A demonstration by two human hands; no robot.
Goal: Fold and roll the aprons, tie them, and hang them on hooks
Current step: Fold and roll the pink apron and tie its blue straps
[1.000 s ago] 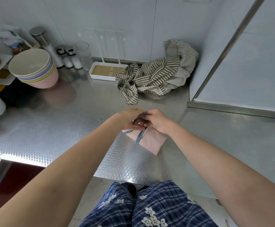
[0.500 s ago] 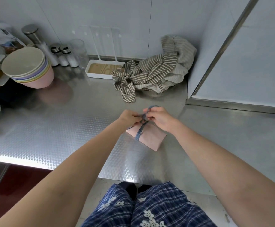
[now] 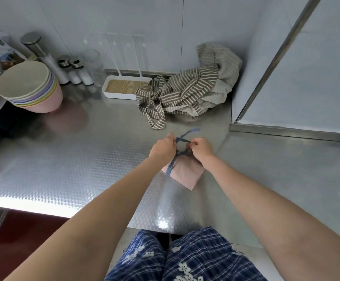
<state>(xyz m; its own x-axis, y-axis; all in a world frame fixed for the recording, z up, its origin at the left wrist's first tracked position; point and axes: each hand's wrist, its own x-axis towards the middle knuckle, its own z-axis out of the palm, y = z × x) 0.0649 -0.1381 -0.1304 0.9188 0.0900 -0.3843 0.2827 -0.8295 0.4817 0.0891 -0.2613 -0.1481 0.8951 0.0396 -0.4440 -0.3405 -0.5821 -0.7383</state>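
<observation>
A rolled pink apron (image 3: 186,173) lies on the steel counter (image 3: 84,159) in front of me, bound by a blue strap (image 3: 171,167). Just above the roll, my left hand (image 3: 163,147) and my right hand (image 3: 200,150) each pinch part of the blue strap, and a loop of it (image 3: 187,133) sticks up between them. The roll's far end is hidden under my hands. A crumpled striped apron (image 3: 185,92) lies in the back corner of the counter.
A stack of pastel bowls (image 3: 29,88) stands at the left, with shakers (image 3: 77,72) and a glass (image 3: 93,65) behind it. A white tray with a rack (image 3: 122,88) sits by the back wall. A steel-edged panel (image 3: 286,78) rises at the right.
My hands have moved slightly apart and pulled the blue strap up into a loop above the pink roll. The striped apron has not moved.
</observation>
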